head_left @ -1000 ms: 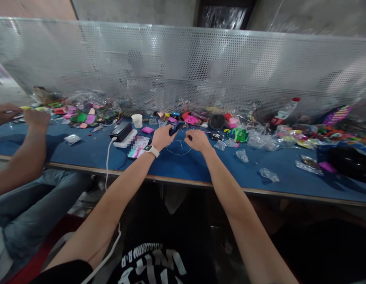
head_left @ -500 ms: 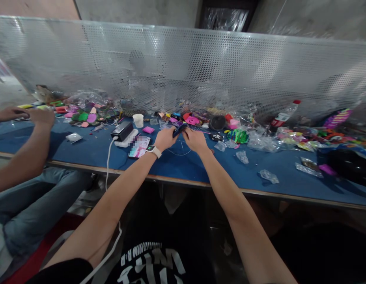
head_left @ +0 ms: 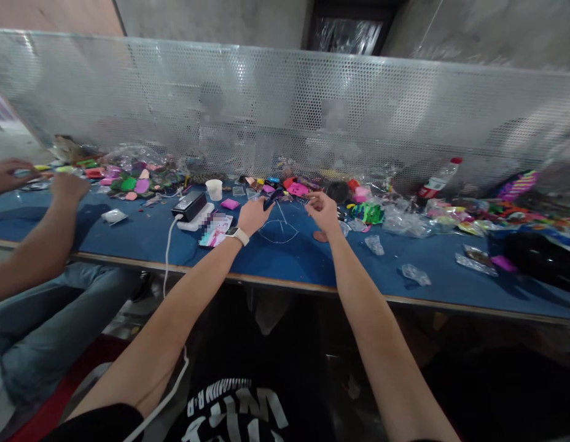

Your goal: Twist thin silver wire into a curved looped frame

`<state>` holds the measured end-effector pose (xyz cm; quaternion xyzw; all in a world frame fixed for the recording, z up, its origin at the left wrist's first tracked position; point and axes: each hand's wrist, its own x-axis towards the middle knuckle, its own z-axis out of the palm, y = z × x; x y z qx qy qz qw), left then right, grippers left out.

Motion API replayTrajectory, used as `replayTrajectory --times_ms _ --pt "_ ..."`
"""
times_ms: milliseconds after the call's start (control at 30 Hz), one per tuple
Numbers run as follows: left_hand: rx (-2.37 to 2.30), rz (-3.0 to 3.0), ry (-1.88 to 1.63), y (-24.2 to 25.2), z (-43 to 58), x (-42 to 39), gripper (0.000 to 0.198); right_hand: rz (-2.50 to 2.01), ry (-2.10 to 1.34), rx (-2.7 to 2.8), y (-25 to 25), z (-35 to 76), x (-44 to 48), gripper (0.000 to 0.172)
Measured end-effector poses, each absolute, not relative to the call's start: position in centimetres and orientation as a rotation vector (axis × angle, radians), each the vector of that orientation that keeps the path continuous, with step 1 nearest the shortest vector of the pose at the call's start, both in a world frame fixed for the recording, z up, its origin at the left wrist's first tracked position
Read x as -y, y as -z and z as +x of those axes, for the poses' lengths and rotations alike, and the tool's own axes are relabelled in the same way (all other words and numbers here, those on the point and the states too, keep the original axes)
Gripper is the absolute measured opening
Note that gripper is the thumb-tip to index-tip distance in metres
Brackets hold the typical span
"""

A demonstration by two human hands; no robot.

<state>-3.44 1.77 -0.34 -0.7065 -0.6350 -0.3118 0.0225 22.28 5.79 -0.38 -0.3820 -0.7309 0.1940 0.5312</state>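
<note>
My left hand [head_left: 253, 215], with a watch [head_left: 238, 234] on its wrist, is closed around a dark blue, lumpy piece [head_left: 273, 197]; its exact kind does not show. To the right, my right hand [head_left: 322, 210] is held just above the table with thumb and fingertips pinched together. Whatever is between those fingertips is too small to make out. A white circle with lines [head_left: 279, 239] is drawn on the blue tabletop between my hands. Below my right hand lies a brown round piece [head_left: 319, 236].
Left of my hands are a phone [head_left: 215, 231], a black box with a white cable [head_left: 190, 205] and a white cup [head_left: 214, 189]. Colourful soft pieces [head_left: 300, 186] and plastic bags line the perforated screen [head_left: 266, 110]. A bottle [head_left: 439, 181] lies tilted at right. A co-worker's hands [head_left: 68, 184] are at far left.
My right hand has moved right, away from the dark blue piece and my left hand. The drawn circle and the brown piece now show more fully. The left hand keeps its hold.
</note>
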Motion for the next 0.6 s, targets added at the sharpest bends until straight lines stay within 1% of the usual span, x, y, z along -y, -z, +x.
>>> replayTrajectory --times_ms 100,133,167,267,333,500,600 --pt "1.946 -2.202 0.913 0.6 -3.4 -1.8 0.048 -0.811 -0.258 1.927 0.4 20.8 -4.9 0.072" --pt "1.942 -2.211 0.880 0.6 -3.3 -1.7 0.047 -0.793 -0.198 1.961 0.3 20.0 -4.5 0.072" --pt "1.939 -2.219 0.846 0.7 -3.3 -1.7 0.046 -0.788 -0.140 1.989 0.3 19.3 -4.2 0.068" --pt "1.936 -2.222 0.769 0.6 -3.2 -1.5 0.044 -0.820 -0.016 2.049 0.3 17.6 -3.3 0.043" --pt "1.936 -2.208 0.740 0.6 -3.2 -1.4 0.043 -0.849 0.016 2.070 0.3 17.2 -2.9 0.033" --pt "1.942 -2.204 0.696 0.7 -3.1 -1.4 0.039 -0.848 0.085 2.086 0.2 16.9 -2.2 0.033" --pt "1.952 -2.206 0.712 0.8 -3.1 -1.6 0.043 -0.814 0.140 2.100 0.2 16.7 -2.2 0.034"
